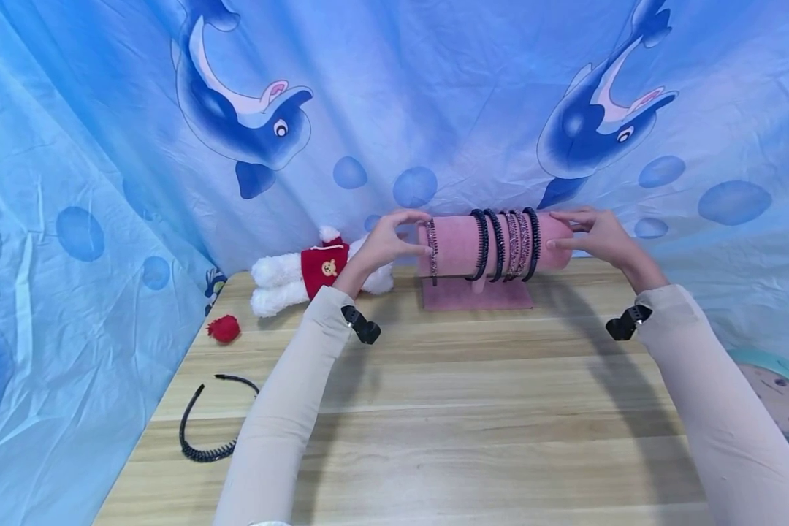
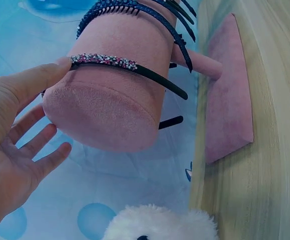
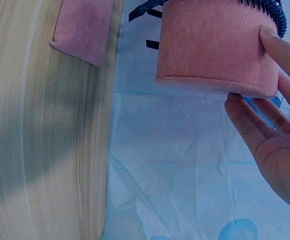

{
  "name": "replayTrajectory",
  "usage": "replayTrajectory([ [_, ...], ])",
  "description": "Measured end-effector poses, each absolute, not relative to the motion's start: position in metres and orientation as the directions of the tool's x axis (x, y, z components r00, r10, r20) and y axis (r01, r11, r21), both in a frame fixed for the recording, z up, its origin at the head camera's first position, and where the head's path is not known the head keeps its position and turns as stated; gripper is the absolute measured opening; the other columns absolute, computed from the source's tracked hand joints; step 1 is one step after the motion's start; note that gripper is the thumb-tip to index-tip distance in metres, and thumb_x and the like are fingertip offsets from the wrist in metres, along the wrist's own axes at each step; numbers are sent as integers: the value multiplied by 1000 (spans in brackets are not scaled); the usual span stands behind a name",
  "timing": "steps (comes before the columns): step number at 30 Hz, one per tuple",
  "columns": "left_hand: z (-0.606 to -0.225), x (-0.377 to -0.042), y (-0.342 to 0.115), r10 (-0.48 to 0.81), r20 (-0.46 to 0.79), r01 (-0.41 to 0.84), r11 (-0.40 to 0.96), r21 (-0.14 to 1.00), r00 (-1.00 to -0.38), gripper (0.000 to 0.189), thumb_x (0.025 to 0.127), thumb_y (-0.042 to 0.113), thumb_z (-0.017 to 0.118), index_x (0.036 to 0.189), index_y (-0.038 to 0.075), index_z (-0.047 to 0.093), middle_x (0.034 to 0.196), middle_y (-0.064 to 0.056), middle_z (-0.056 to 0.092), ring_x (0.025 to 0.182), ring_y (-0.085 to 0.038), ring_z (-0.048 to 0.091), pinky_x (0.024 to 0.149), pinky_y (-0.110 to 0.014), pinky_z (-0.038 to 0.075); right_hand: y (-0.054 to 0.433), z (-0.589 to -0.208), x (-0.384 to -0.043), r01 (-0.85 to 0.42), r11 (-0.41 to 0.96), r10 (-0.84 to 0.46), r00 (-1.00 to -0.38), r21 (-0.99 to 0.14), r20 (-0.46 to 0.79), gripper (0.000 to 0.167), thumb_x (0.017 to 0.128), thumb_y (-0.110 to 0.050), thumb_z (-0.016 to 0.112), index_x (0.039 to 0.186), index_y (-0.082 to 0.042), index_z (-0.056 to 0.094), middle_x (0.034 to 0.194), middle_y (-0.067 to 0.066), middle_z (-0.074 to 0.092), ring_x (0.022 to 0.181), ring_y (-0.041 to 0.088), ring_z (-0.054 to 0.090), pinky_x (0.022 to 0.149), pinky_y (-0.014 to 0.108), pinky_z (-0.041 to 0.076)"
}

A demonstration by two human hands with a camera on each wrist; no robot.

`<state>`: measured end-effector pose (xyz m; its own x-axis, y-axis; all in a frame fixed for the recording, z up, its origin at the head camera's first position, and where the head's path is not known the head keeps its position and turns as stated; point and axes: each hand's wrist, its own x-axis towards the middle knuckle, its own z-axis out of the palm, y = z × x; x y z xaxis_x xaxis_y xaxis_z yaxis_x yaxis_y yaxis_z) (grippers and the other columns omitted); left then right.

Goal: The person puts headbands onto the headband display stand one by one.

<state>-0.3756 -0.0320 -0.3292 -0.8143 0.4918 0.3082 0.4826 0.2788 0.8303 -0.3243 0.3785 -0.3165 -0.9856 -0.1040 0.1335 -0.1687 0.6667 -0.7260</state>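
Note:
A pink velvety headband stand (image 1: 459, 248), a horizontal roll on a flat base (image 1: 476, 296), stands at the table's back edge. My left hand (image 1: 384, 242) pinches a black headband with pink and silver sparkles (image 2: 104, 61) at the roll's left end. In the left wrist view the thumb touches the sparkly part and the other fingers spread past the roll's end. My right hand (image 1: 595, 235) holds the right end, thumb on its side and fingertips at the end face. Several dark headbands (image 1: 480, 245) and pink glittery headbands (image 1: 514, 245) circle the roll between the hands.
A white plush toy in a red top (image 1: 322, 269) lies left of the stand. A red fuzzy ball (image 1: 224, 329) and a loose black headband (image 1: 200, 454) are on the table's left side, the headband partly behind my left sleeve. A blue dolphin curtain (image 1: 473, 95) hangs behind.

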Motion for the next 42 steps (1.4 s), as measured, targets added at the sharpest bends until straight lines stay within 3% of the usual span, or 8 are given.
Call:
replayTrajectory([
  [10,-325,-376,-16,491,321,541,411,734,-810,63,76,21,92,133,18,66,145,-1,61,141,-20,47,122,-42,37,377,-314,-323,-176,664,-111,-984,-727,137,71,88,-23,82,150,-9,50,160,23,38,135,47,49,77,4,47],
  [21,-325,-377,2,518,366,593,384,708,-773,63,74,19,93,131,15,67,143,-2,62,140,-20,50,123,-39,35,378,-315,-323,-186,674,-113,-982,-715,150,71,88,-24,82,149,-8,51,158,23,40,134,48,50,77,3,46],
  [29,-325,-378,11,519,342,586,430,687,-783,64,73,22,93,132,21,66,148,-1,58,141,-20,49,123,-42,36,378,-316,-324,-184,673,-109,-983,-716,150,69,88,-20,81,149,-8,51,157,24,41,133,47,51,77,3,46],
  [42,-326,-375,25,510,367,602,436,670,-778,62,73,17,92,130,19,67,144,0,62,139,-19,50,125,-41,31,377,-314,-323,-167,677,-106,-986,-717,130,70,88,-22,81,150,-9,50,160,22,38,136,47,49,77,3,44],
])
